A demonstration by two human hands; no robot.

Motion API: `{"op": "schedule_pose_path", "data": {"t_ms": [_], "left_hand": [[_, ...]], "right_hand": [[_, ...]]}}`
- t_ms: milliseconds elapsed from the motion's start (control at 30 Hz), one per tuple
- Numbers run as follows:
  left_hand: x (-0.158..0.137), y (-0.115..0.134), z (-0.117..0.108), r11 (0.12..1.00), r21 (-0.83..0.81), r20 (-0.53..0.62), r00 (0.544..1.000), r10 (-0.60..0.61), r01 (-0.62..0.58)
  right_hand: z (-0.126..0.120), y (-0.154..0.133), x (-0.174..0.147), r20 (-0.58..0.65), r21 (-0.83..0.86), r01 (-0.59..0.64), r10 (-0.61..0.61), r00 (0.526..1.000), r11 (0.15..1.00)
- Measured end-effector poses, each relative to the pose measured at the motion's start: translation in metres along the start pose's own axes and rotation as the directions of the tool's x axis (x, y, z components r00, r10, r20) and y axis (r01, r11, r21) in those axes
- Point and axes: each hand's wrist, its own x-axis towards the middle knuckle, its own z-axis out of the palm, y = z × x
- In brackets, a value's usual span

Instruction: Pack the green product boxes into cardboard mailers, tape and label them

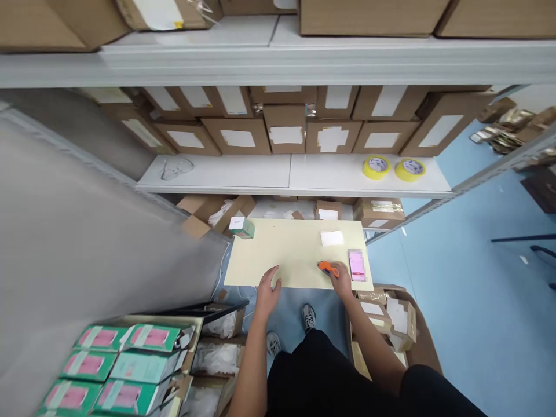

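Observation:
In the head view, my right hand [341,280] is closed around an orange box cutter [328,268] near the front right of the pale yellow board [286,255]. My left hand [268,292] hovers at the board's front edge, fingers apart and holding nothing. A phone [357,265] with a pink screen lies just right of the cutter. Behind the cutter sits a small white card or label [332,238]. At the board's back left corner stands a small green and white box [242,227].
Above the board, a white shelf [243,172] bears two yellow tape rolls [376,167], safety glasses [176,167] and several cardboard boxes [238,138]. Green packages [89,364] are stacked at lower left. A large carton [423,341] of small boxes stands at right.

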Motion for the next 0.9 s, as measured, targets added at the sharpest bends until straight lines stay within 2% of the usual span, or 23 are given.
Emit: {"op": "schedule_pose_path", "data": {"t_ms": [133, 233, 333, 433, 500, 600, 733, 900], "left_hand": [[-0.022, -0.001, -0.019, 1.0, -0.006, -0.119, 0.993, -0.028, 0.027], [-0.047, -0.005, -0.039, 0.998, -0.003, -0.22, 0.974, -0.06, 0.061], [-0.084, -0.014, -0.061, 0.996, 0.008, -0.332, 0.94, -0.084, 0.091], [-0.13, -0.025, -0.084, 0.992, 0.012, -0.442, 0.891, -0.11, 0.128], [-0.165, -0.033, -0.098, 0.987, 0.001, -0.508, 0.85, -0.138, 0.16], [-0.222, -0.046, -0.118, 0.976, -0.027, -0.595, 0.781, -0.19, 0.217], [-0.307, -0.066, -0.143, 0.957, -0.074, -0.692, 0.677, -0.251, 0.28], [-0.43, -0.088, -0.168, 0.921, -0.199, -0.771, 0.527, -0.358, 0.334]], "right_hand": [[0.006, -0.038, 0.014, 0.073, 0.009, 0.086, -0.087, 0.994, 0.996], [0.023, -0.077, 0.028, 0.146, 0.064, 0.179, -0.187, 0.972, 0.982], [0.048, -0.122, 0.032, 0.223, 0.132, 0.279, -0.303, 0.927, 0.951], [0.076, -0.171, 0.014, 0.32, 0.188, 0.359, -0.403, 0.857, 0.914], [0.094, -0.2, -0.011, 0.386, 0.223, 0.4, -0.457, 0.801, 0.889], [0.121, -0.237, -0.065, 0.46, 0.285, 0.437, -0.522, 0.718, 0.853], [0.152, -0.269, -0.155, 0.549, 0.37, 0.474, -0.599, 0.583, 0.799], [0.184, -0.296, -0.278, 0.605, 0.451, 0.518, -0.675, 0.422, 0.727]]}}
